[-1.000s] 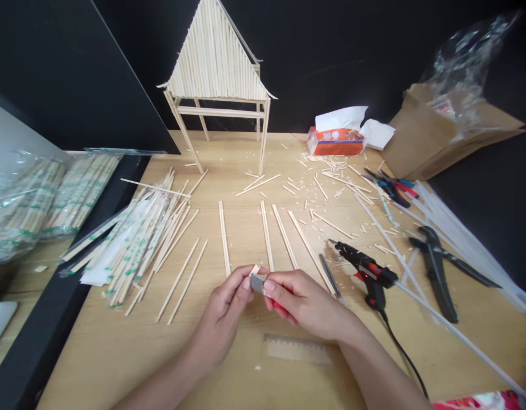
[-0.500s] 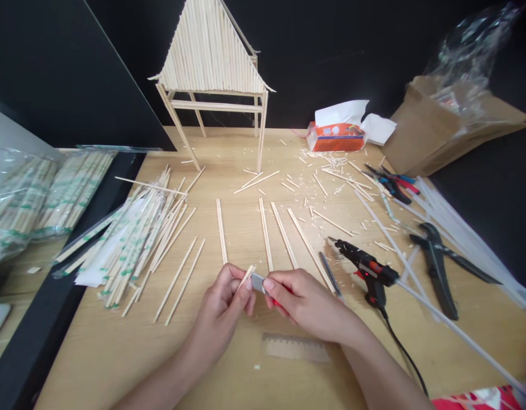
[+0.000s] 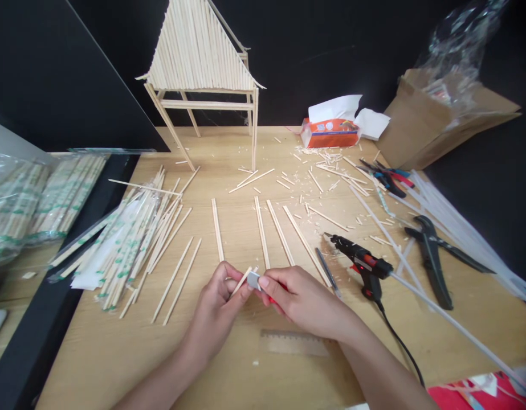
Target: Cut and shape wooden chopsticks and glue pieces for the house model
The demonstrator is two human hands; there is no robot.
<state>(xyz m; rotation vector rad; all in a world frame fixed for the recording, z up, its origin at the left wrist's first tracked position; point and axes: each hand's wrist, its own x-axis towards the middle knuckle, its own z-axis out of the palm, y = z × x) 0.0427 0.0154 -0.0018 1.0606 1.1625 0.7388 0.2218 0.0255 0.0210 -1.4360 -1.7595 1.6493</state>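
Note:
My left hand is closed around a pair of wooden chopsticks, pinched near their ends by thumb and fingers. The two tips stand slightly apart. My right hand grips a red-handled knife whose short, wide grey blade touches the chopsticks near their tips. Most of the red handle is hidden in my fingers. On the table beyond my hands lie several paired chopsticks, set out roughly lengthwise. Two single chopsticks lie to the left of my left hand. A clear ruler rests below my right hand.
A stick-built house model stands at the back. Wrapped chopsticks are heaped left. A hot glue gun, pen, black cutters, pliers and glue sticks lie right. A tissue pack and cardboard box stand behind.
The knife blade has shifted slightly left and tilted against the chopsticks, whose two tips now show apart. The whole view has moved slightly.

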